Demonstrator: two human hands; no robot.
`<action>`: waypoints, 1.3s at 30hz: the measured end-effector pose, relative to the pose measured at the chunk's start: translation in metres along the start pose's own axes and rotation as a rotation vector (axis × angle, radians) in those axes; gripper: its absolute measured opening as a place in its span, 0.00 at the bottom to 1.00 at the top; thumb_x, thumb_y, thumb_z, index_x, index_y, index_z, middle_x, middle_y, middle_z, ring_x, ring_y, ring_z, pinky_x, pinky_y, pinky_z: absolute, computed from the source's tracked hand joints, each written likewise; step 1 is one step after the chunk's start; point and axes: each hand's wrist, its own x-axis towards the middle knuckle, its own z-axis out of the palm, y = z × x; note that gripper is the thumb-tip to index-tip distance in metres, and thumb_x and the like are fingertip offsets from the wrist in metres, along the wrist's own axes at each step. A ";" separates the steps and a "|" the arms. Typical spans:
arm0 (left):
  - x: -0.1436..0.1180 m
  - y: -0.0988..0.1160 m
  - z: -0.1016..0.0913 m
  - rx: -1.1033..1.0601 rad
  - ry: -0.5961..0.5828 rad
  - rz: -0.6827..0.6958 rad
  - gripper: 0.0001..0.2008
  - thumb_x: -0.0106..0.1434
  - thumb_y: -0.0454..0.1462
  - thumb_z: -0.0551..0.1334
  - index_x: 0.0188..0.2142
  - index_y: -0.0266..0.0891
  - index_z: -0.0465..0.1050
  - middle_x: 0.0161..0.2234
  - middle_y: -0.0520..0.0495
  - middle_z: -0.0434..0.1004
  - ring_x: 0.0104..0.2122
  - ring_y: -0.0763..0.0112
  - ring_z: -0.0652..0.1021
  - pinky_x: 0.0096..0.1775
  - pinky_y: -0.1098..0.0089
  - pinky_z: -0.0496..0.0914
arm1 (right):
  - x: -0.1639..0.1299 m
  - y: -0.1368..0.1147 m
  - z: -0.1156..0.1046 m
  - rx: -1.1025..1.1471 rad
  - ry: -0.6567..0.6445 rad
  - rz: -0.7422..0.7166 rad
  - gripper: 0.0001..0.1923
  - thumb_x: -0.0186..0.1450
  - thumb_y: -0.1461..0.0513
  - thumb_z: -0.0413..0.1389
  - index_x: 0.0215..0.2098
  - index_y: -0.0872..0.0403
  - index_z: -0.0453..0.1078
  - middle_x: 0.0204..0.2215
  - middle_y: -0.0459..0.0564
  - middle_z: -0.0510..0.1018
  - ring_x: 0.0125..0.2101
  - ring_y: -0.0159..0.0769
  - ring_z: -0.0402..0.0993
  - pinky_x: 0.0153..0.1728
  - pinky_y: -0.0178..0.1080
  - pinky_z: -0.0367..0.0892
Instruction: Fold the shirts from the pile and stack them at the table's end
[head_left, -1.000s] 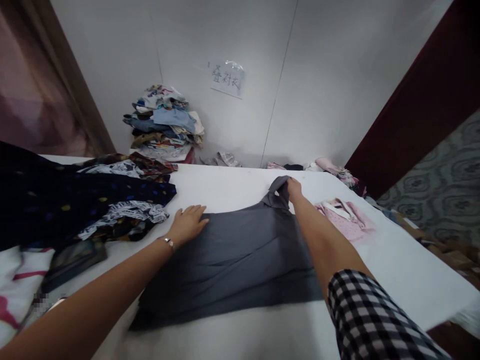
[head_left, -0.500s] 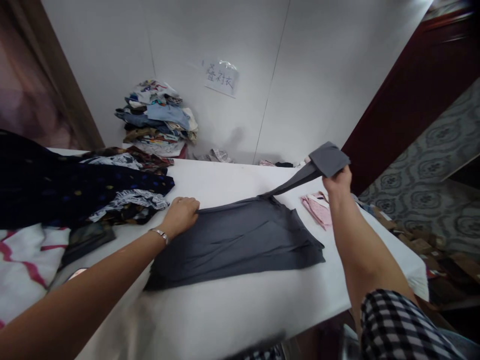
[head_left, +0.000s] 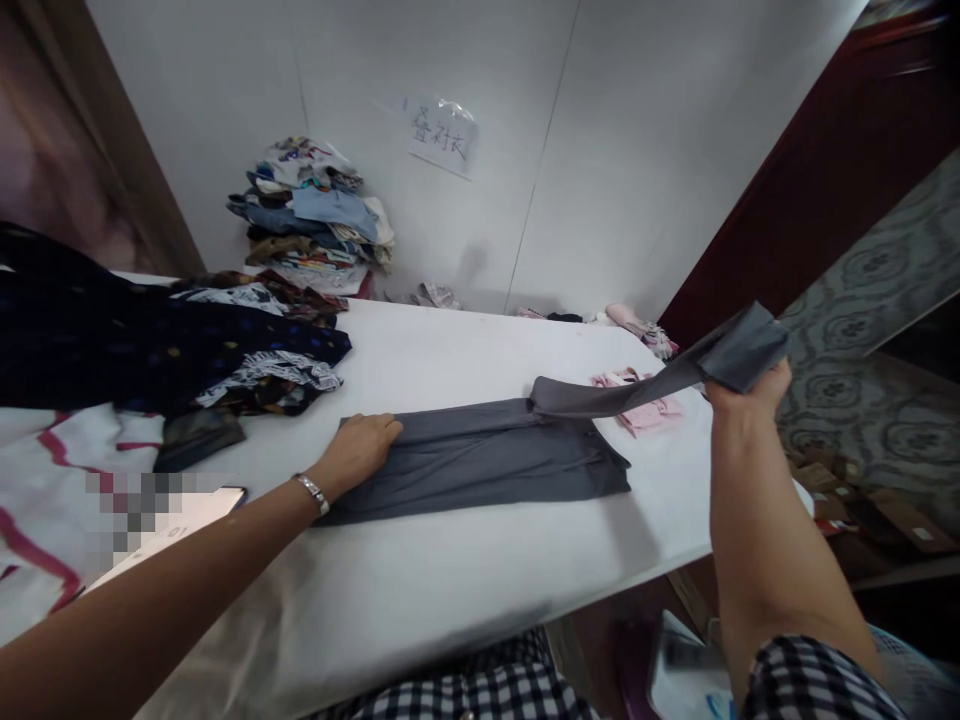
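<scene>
A grey shirt (head_left: 487, 455) lies flat across the white table (head_left: 465, 570). My left hand (head_left: 358, 448), with a silver bracelet on its wrist, presses down on the shirt's left end. My right hand (head_left: 746, 395) grips the grey sleeve (head_left: 720, 355) and holds it stretched out to the right, lifted above the table's right edge. The sleeve runs back to the shirt's upper right corner.
Dark patterned clothes (head_left: 150, 340) lie heaped at the left. A stack of folded garments (head_left: 311, 215) stands against the back wall under a paper sign (head_left: 442, 132). A pink garment (head_left: 637, 405) lies at the right; a phone (head_left: 180, 515) lies near my left forearm. Boxes sit on the floor beyond the table's right edge.
My right hand has pulled the sleeve from the shirt's far end up and out to the right. My left hand stays pressed on the shirt's left end.
</scene>
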 end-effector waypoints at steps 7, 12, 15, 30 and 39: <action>-0.012 -0.003 -0.001 -0.193 -0.096 0.000 0.13 0.59 0.34 0.53 0.34 0.41 0.76 0.38 0.42 0.77 0.36 0.61 0.77 0.39 0.63 0.68 | 0.004 -0.001 -0.014 -0.489 0.071 -0.135 0.16 0.68 0.60 0.45 0.31 0.50 0.73 0.32 0.45 0.79 0.37 0.33 0.80 0.36 0.37 0.77; -0.008 -0.001 -0.025 -0.383 -0.062 -0.094 0.19 0.63 0.47 0.52 0.36 0.42 0.78 0.40 0.44 0.80 0.38 0.61 0.77 0.40 0.65 0.69 | 0.006 0.034 -0.006 -0.608 -0.019 -0.035 0.20 0.72 0.57 0.39 0.33 0.51 0.71 0.34 0.47 0.79 0.39 0.33 0.79 0.42 0.40 0.73; 0.005 0.021 -0.047 -0.674 0.026 -0.178 0.20 0.62 0.50 0.54 0.39 0.41 0.78 0.38 0.45 0.80 0.38 0.62 0.77 0.42 0.64 0.69 | -0.003 0.088 0.015 -0.662 -0.113 0.046 0.18 0.71 0.56 0.40 0.35 0.50 0.69 0.33 0.46 0.79 0.37 0.32 0.78 0.44 0.43 0.71; -0.008 0.056 -0.039 -2.203 -0.131 -0.871 0.17 0.62 0.48 0.61 0.39 0.36 0.75 0.32 0.41 0.83 0.33 0.58 0.82 0.38 0.58 0.79 | -0.009 0.187 -0.081 -1.831 -0.446 0.400 0.17 0.57 0.69 0.53 0.44 0.57 0.75 0.40 0.53 0.82 0.44 0.38 0.77 0.53 0.48 0.66; -0.006 0.066 -0.058 -2.136 -0.107 -0.989 0.05 0.53 0.30 0.66 0.32 0.34 0.75 0.25 0.41 0.81 0.23 0.58 0.81 0.31 0.57 0.80 | -0.008 0.181 -0.133 -2.397 -1.155 0.441 0.35 0.52 0.71 0.51 0.59 0.54 0.68 0.60 0.54 0.68 0.62 0.46 0.60 0.62 0.47 0.52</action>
